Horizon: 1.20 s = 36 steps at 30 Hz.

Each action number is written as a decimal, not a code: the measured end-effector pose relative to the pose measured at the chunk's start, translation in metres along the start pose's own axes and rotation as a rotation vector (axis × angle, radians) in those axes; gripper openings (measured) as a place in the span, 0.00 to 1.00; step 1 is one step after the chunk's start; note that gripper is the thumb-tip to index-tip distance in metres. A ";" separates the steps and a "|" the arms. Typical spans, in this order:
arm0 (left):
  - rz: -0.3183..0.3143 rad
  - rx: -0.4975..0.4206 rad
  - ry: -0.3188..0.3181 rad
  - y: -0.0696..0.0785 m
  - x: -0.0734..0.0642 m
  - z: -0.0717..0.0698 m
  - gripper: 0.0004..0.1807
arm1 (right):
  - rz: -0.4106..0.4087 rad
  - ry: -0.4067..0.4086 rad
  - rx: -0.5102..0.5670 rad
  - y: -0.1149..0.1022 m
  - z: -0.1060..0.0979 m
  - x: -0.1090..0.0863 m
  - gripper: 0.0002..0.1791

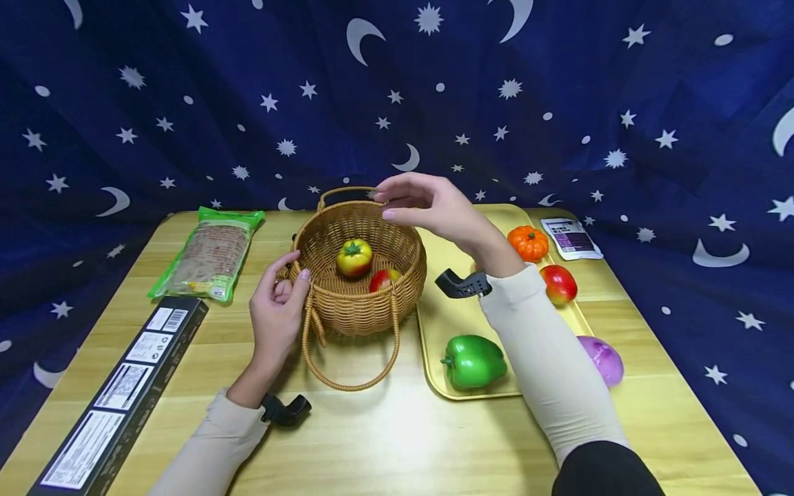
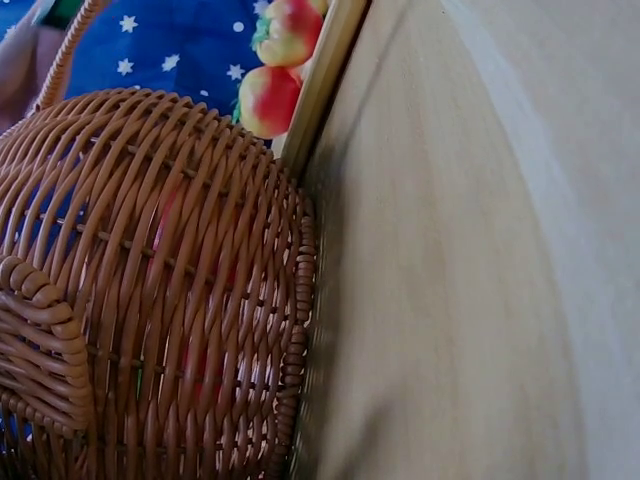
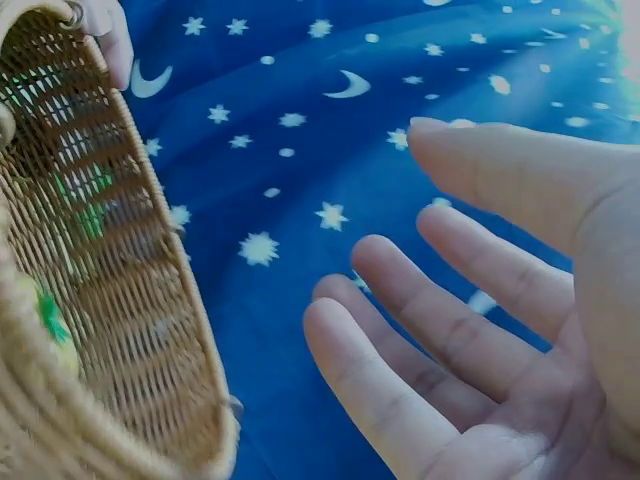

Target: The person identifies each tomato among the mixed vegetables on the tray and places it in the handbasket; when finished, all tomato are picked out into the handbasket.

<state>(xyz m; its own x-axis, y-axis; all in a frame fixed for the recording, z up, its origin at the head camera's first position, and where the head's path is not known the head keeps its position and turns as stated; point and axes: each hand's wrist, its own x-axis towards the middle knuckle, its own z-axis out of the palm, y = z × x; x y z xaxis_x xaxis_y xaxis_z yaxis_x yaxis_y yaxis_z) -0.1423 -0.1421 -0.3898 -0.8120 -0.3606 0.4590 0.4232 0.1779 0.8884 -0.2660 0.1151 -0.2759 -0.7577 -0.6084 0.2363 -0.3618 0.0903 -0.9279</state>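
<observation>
Nearest on the bench [image 1: 384, 444], find a black box [image 1: 118, 399] at left and, at right, a green pepper [image 1: 476, 363] on a yellow tray [image 1: 453, 315] partly hidden by the right forearm [image 1: 546, 351]. Midway, gripping the left rim of the basket [image 1: 356, 313], beside the tray, with the fingers of the left hand [image 1: 277, 313]; holding the fingers of the right hand [image 1: 439, 207] relaxed near its far rim. Beyond, see a green-edged bag [image 1: 214, 251], an orange pumpkin [image 1: 528, 243] and a starry curtain [image 1: 338, 114].

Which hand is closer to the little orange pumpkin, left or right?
The right hand. It is raised to the left of the pumpkin; the left hand is farther off, at the basket's left side.
</observation>
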 end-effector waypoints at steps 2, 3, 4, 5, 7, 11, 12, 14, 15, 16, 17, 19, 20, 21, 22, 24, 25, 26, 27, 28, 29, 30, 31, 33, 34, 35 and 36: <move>-0.007 0.006 0.003 -0.007 0.001 -0.001 0.18 | 0.003 0.044 0.005 -0.003 -0.007 -0.014 0.23; -0.011 0.010 0.004 -0.011 0.001 -0.001 0.19 | 0.008 0.068 0.003 -0.004 -0.010 -0.021 0.24; -0.015 0.012 0.004 -0.015 0.002 -0.002 0.19 | 0.012 0.091 -0.003 -0.004 -0.014 -0.028 0.23; -0.017 0.017 0.004 -0.019 0.002 -0.002 0.19 | 0.018 0.112 -0.009 -0.005 -0.017 -0.035 0.23; -0.016 0.029 0.001 -0.024 0.003 -0.004 0.20 | 0.032 0.153 -0.027 -0.004 -0.022 -0.048 0.23; -0.003 0.040 0.011 -0.025 0.005 -0.007 0.19 | 0.048 0.233 -0.074 0.005 -0.030 -0.070 0.22; -0.001 0.041 0.012 -0.025 0.005 -0.007 0.19 | 0.054 0.257 -0.081 0.008 -0.031 -0.075 0.22; -0.005 0.039 0.009 -0.025 0.006 -0.008 0.19 | 0.060 0.316 -0.097 0.015 -0.034 -0.087 0.22; -0.008 0.044 0.007 -0.024 0.005 -0.008 0.19 | 0.068 0.351 -0.101 0.018 -0.035 -0.093 0.22; -0.012 0.048 0.004 -0.024 0.005 -0.008 0.19 | 0.079 0.386 -0.106 0.022 -0.036 -0.100 0.22; -0.015 0.051 0.002 -0.025 0.005 -0.007 0.19 | 0.089 0.422 -0.108 0.025 -0.037 -0.106 0.22; -0.021 0.063 0.004 -0.024 0.004 -0.007 0.19 | 0.117 0.491 -0.128 0.033 -0.038 -0.117 0.24; -0.023 0.067 0.007 -0.024 0.004 -0.007 0.19 | 0.135 0.524 -0.134 0.036 -0.039 -0.123 0.25; -0.024 0.068 0.008 -0.024 0.004 -0.006 0.19 | 0.155 0.556 -0.140 0.040 -0.040 -0.128 0.25; -0.024 0.064 0.008 -0.024 0.003 -0.006 0.19 | 0.170 0.588 -0.151 0.045 -0.041 -0.134 0.26; -0.020 0.051 0.003 -0.024 0.003 -0.006 0.19 | 0.194 0.659 -0.151 0.053 -0.042 -0.144 0.27; -0.018 0.047 0.002 -0.024 0.004 -0.005 0.19 | 0.205 0.692 -0.151 0.057 -0.042 -0.149 0.27; -0.013 0.044 0.002 -0.022 0.004 -0.005 0.19 | 0.215 0.726 -0.148 0.061 -0.043 -0.153 0.27; -0.008 0.041 0.002 -0.019 0.004 -0.004 0.19 | 0.228 0.757 -0.152 0.064 -0.043 -0.157 0.27; 0.000 0.037 0.003 -0.015 0.004 -0.003 0.19 | 0.242 0.786 -0.150 0.067 -0.042 -0.161 0.27; 0.006 0.035 0.003 -0.011 0.004 -0.003 0.18 | 0.257 0.811 -0.148 0.070 -0.041 -0.164 0.28; 0.010 0.035 0.002 -0.006 0.004 -0.002 0.18 | 0.276 0.831 -0.159 0.072 -0.040 -0.167 0.28; 0.014 0.034 0.001 -0.001 0.003 -0.001 0.18 | 0.292 0.847 -0.169 0.075 -0.039 -0.170 0.29; 0.019 0.025 -0.005 0.006 0.002 0.000 0.18 | 0.311 0.873 -0.187 0.080 -0.038 -0.175 0.30; 0.019 0.022 -0.008 0.007 0.002 0.000 0.18 | 0.313 0.884 -0.198 0.083 -0.038 -0.177 0.30; 0.016 0.022 -0.011 0.008 0.001 0.000 0.18 | 0.310 0.893 -0.212 0.085 -0.038 -0.179 0.29; 0.012 0.021 -0.012 0.008 0.001 0.000 0.18 | 0.307 0.902 -0.226 0.087 -0.038 -0.181 0.29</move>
<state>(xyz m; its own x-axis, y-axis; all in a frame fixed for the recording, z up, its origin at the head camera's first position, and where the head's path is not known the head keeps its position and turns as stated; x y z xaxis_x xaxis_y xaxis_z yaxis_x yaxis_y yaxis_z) -0.1400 -0.1411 -0.3826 -0.8115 -0.3475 0.4699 0.4249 0.2012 0.8826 -0.1810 0.2628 -0.3885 -0.9332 0.2896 0.2127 -0.1035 0.3504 -0.9309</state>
